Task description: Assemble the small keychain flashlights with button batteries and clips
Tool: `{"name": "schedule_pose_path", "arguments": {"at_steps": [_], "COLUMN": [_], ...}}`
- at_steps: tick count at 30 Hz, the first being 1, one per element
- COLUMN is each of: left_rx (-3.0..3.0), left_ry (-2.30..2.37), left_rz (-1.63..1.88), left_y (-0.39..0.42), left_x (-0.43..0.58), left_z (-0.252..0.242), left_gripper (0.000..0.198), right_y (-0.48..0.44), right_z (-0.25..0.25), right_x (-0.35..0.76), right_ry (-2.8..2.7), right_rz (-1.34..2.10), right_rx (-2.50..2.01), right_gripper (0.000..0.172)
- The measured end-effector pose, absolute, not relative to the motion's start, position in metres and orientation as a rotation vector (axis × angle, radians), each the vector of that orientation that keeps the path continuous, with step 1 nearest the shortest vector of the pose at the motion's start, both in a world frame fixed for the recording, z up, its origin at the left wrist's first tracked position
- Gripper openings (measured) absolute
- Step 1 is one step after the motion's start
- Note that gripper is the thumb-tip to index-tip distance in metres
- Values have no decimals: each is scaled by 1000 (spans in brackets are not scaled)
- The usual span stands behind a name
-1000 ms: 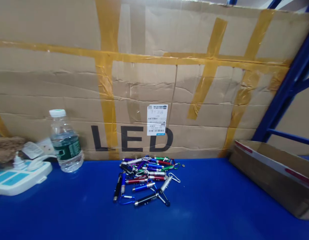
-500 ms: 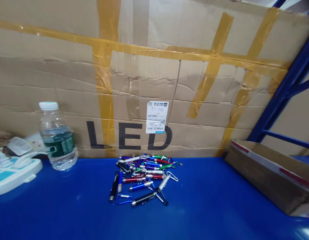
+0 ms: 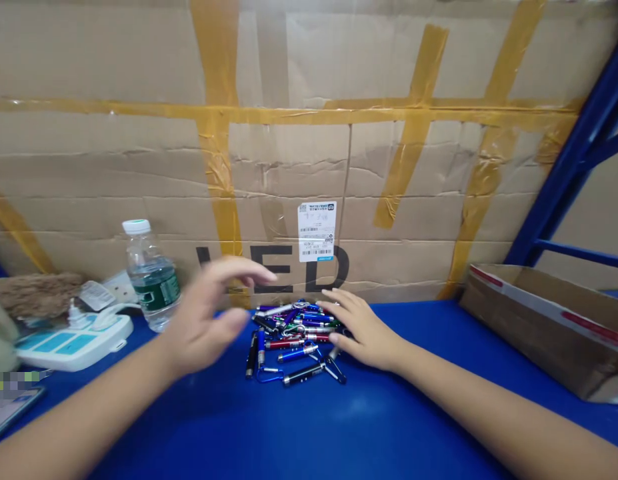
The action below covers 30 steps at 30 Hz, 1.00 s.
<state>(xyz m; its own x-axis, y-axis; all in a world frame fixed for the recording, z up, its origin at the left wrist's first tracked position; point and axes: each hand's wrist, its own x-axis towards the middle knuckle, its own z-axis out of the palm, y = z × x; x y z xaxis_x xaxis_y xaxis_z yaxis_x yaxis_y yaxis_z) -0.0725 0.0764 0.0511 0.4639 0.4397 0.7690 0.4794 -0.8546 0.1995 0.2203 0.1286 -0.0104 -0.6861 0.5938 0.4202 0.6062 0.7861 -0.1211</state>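
A pile of small metal keychain flashlights [image 3: 283, 345], blue, red, black, purple and silver, lies on the blue tabletop [image 3: 319, 433] against the big carton. Carabiner clips hang from several of them. My left hand [image 3: 209, 313], slightly blurred, hovers left of the pile with thumb and fingers apart and nothing between them. At the pile's right side is my right hand [image 3: 366, 327], fingers spread over its edge; it hides part of the pile, and whether it touches the flashlights I cannot tell. A black flashlight [image 3: 303, 375] lies at the front.
Behind stands a taped cardboard carton [image 3: 283, 180] marked LED. A water bottle [image 3: 156, 287] and a white power strip [image 3: 79, 347] with plugs are at left, a phone [image 3: 13, 410] nearer. To the right sit a long open cardboard box [image 3: 543, 333] and a blue metal frame [image 3: 563, 160].
Both my hands have come into view, one on each side of the pile. The camera has turned somewhat to the left, bringing the phone and a brown fuzzy item into fuller view.
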Motion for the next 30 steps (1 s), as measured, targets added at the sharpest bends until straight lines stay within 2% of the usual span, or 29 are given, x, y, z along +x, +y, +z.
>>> {"name": "schedule_pose_path", "arguments": {"at_steps": [5,7,12,18,23,30], "left_rx": [-2987,-3005,-3011,-2998,-2976,-2856], "left_ry": [-1129,-1242,-1256,-1117,-1177,-1323], "left_rz": [-534,-425,-437,-533,-618,-870], "left_y": [103,112,120,118,115,112], "left_x": [-67,-66,-61,-55,-52,-52], "left_z": [7,-6,-10,-10,-14,-15], "left_gripper": [70,72,70,61,55,38], "right_y": [128,129,133,131,125,116], "right_z": [-13,-11,-11,-14,-15,-13], "right_x": [218,215,211,207,207,210], "right_ry": [-2690,-2718,-2736,-2735,-2690,-2460], "right_rz": [83,179,274,219,173,-8], "right_rx": [-977,-1035,-1082,-948,-928,-879], "right_gripper": [70,71,73,68,65,45]}}
